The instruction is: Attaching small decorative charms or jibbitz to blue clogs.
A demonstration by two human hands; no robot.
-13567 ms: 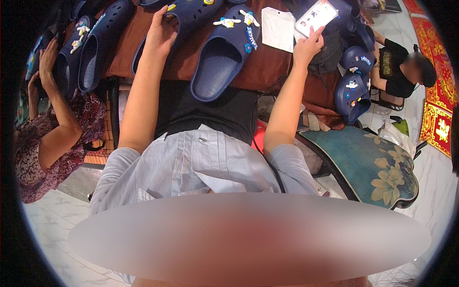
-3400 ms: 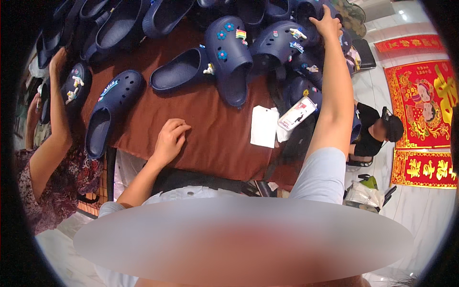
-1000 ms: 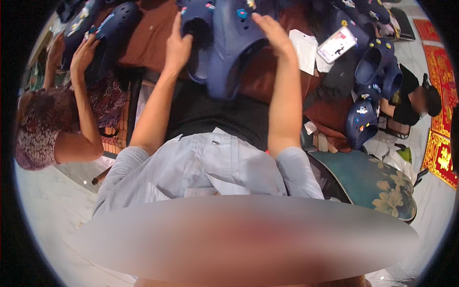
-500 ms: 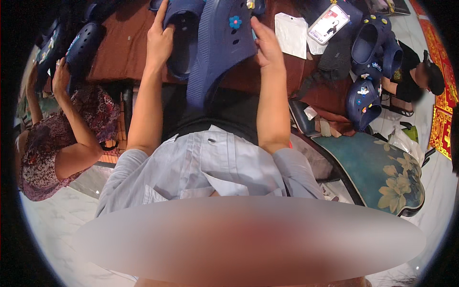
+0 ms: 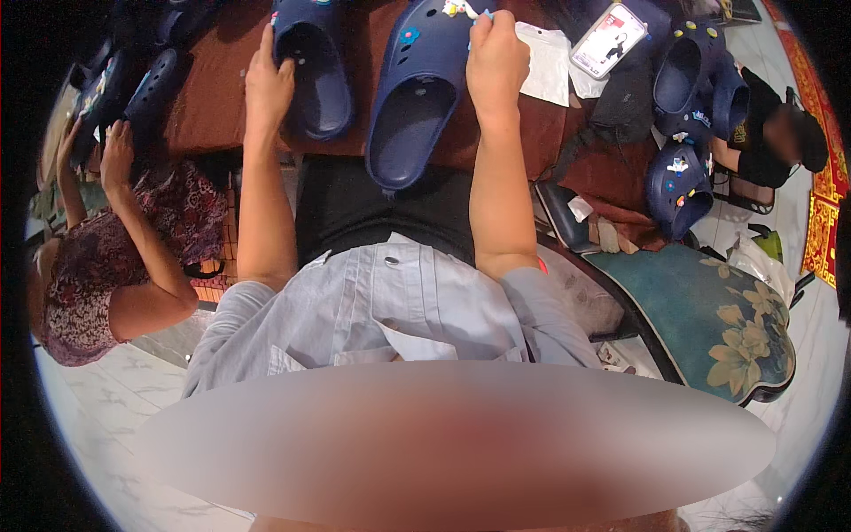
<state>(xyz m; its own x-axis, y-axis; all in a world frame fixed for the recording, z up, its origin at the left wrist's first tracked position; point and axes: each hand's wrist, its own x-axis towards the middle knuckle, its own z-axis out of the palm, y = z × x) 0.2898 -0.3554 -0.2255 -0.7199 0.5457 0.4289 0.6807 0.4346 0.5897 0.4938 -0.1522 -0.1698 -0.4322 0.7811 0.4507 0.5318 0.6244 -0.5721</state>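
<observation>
A: Left hand [image 5: 269, 84]?
B: Fingers pressed together on the rim of one navy clog [image 5: 312, 66], lying on the brown table [image 5: 208, 97]; its hollow is empty.
A: Right hand [image 5: 496, 62]?
B: Fingers curled, pinching a small charm [image 5: 458, 9] at the second clog [image 5: 417, 89], just beside the first; also empty.

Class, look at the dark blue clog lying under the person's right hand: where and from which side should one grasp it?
Grip the blue clog at its open heel rim, coming from the near table edge: the heel overhangs toward the person, while the right hand covers the toe.
</observation>
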